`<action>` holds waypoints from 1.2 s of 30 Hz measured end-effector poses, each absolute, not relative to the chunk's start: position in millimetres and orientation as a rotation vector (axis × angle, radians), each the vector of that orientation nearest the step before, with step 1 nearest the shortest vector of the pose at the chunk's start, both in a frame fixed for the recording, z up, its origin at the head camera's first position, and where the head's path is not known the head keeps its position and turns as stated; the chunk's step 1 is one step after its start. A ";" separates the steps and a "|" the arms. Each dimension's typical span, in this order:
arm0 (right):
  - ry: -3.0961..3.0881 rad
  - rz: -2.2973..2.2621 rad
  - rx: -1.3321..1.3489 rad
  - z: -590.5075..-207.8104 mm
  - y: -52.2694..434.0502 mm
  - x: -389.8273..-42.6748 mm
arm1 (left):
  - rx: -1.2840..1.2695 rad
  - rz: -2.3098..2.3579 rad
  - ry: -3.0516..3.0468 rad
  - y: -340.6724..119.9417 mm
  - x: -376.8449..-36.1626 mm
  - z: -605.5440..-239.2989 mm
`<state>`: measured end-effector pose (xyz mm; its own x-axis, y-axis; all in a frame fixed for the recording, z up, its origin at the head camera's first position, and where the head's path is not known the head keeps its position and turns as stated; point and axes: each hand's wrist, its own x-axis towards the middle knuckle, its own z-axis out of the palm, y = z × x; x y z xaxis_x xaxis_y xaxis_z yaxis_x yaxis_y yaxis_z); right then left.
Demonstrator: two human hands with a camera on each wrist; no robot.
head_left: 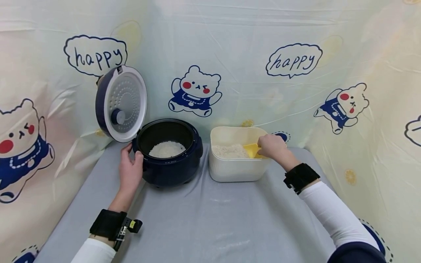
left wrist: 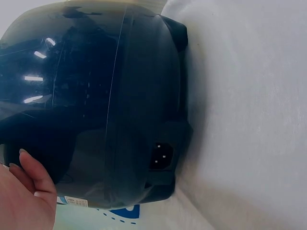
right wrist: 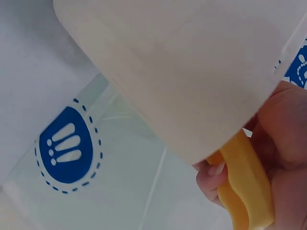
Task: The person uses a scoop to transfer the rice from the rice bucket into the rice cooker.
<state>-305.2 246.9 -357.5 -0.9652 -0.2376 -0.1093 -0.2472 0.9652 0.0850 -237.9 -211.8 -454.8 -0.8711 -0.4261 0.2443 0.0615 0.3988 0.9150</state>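
A dark blue rice cooker [head_left: 171, 171] stands with its lid [head_left: 126, 104] raised at the left; white rice [head_left: 167, 149] lies inside the pot. My left hand [head_left: 129, 168] holds the cooker's left side by the lid hinge, thumb toward the front. In the left wrist view, the thumb and bent fingers [left wrist: 36, 177] show against the dark body. At the right, my right hand [head_left: 272, 146] grips a yellow scoop [head_left: 251, 150], its scoop end down in the rice [head_left: 230, 151] of a cream bin [head_left: 236, 171]. The right wrist view shows fingers curled round the scoop's handle [right wrist: 247, 179].
Both containers stand side by side on a grey-covered table [head_left: 217, 223], close to the patterned curtain [head_left: 243, 54] behind. A power socket [left wrist: 161, 156] with no cord in it shows low on the cooker's body in the left wrist view.
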 end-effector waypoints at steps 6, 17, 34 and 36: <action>3.011 0.015 -0.346 -360.9 248.4 -306.5 | 0.322 -1.479 -2.224 -212.3 -237.9 -455.0; 3.023 -0.049 -0.411 -362.2 248.5 -307.3 | 0.312 -1.462 -2.210 -211.6 -239.0 -453.7; 2.969 -0.341 -0.538 -374.9 254.4 -310.7 | 0.316 -1.464 -2.218 -208.7 -236.0 -454.2; 2.967 -0.364 -0.569 -374.7 253.8 -311.9 | 0.310 -1.466 -2.211 -209.0 -236.0 -453.4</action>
<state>-311.9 253.8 -374.7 -0.9254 -0.3754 -0.0509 -0.3520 0.9017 -0.2512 -236.0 -209.0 -453.4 -0.8656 -0.4308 0.2553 0.0674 0.4048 0.9119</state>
